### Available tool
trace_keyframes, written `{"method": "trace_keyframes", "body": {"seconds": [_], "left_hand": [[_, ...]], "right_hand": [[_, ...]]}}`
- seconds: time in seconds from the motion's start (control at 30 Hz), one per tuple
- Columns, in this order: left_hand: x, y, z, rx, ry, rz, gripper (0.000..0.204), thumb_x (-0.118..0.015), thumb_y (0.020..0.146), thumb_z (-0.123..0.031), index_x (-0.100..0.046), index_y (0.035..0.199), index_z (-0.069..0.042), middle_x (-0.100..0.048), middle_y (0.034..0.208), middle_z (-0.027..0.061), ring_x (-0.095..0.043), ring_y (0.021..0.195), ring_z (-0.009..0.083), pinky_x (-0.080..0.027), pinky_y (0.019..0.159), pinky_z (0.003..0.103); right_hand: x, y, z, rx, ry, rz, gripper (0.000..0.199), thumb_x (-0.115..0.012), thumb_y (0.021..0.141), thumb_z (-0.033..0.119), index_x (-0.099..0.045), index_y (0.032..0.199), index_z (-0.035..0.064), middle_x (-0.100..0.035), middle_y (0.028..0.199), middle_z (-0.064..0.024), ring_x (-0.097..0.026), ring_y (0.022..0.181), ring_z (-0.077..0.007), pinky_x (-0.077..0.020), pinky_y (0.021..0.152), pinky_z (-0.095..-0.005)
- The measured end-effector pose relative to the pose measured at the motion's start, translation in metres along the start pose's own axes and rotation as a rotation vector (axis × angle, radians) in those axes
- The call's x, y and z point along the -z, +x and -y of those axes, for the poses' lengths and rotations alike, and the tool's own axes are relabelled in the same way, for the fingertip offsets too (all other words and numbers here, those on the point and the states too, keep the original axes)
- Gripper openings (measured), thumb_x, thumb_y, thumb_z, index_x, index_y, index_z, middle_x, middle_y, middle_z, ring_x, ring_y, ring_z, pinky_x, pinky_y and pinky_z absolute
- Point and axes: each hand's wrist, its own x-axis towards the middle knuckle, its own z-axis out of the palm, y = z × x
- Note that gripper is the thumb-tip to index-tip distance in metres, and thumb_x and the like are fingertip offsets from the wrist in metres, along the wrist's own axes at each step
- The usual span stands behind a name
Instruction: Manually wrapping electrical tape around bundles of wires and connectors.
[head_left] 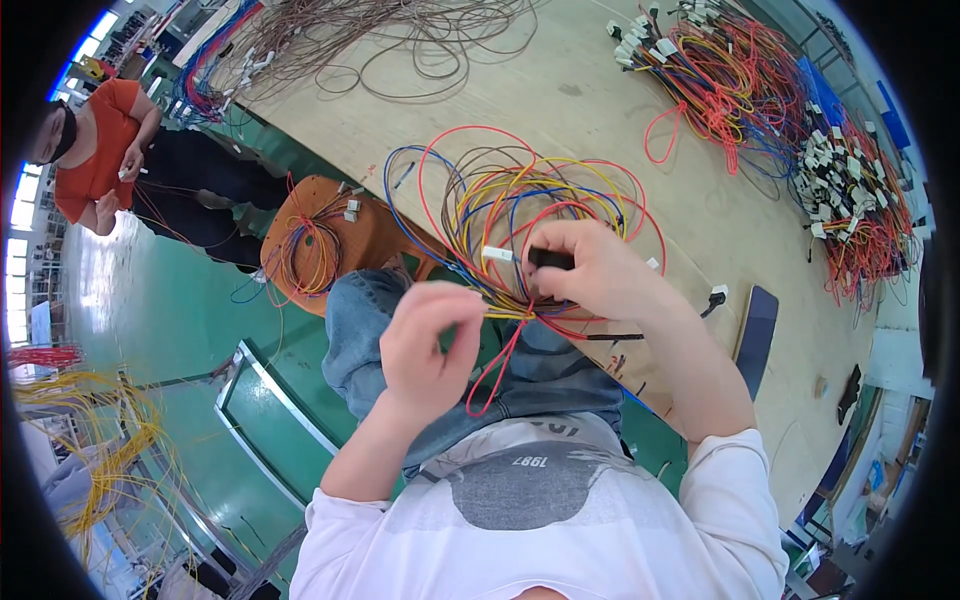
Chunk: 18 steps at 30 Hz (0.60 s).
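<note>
A looped bundle of red, yellow, blue and brown wires (480, 190) lies at the table's near edge, gathered where a red wire crosses it. My right hand (610, 275) is over this bundle, its fingers closed around a black connector (550, 259). Beside those fingers a white connector (497, 254) sits among the wires. My left hand (430, 345) is just left of the gathered part, thumb and fingers curled together at the ends of some yellow wires; what is between the fingertips is hidden. A red loop (490, 390) hangs over my lap.
Heaped harnesses with white connectors (850, 185) and coloured wires (720, 70) fill the table's far right. A dark flat phone-like slab (757, 340) lies to the right. Brown wires (400, 40) spread at the back. An orange stool (330, 215) carries another coil; a person (110, 150) stands beyond.
</note>
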Motion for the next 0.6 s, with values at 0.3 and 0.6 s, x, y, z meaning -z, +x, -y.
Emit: {"method": "trace_keyframes", "body": {"seconds": [0.3,0.6], "left_hand": [[0.010,-0.015,-0.018,0.499,-0.314,0.007,0.018,-0.057,0.078,0.012,-0.055,0.093,0.003,-0.058,0.091,0.0104,-0.060,0.082,0.0142,-0.049,0.071,0.023],[0.003,-0.022,-0.019,0.685,-0.534,-0.339,0.031,-0.057,0.077,0.011,-0.048,0.105,0.000,-0.057,0.090,0.0067,-0.057,0.077,0.0089,-0.047,0.069,0.020]], "right_hand": [[-0.035,-0.043,-0.005,0.592,-0.428,-0.778,0.026,-0.064,0.072,-0.003,-0.059,0.094,0.0100,-0.056,0.081,-0.0045,-0.054,0.073,-0.0192,-0.0417,0.066,-0.0316],[-0.074,-0.015,-0.008,0.868,-0.613,-0.383,0.023,-0.057,0.068,0.014,-0.057,0.091,0.0144,-0.052,0.085,-0.0024,-0.053,0.078,-0.0187,-0.0361,0.077,-0.0351]]}}
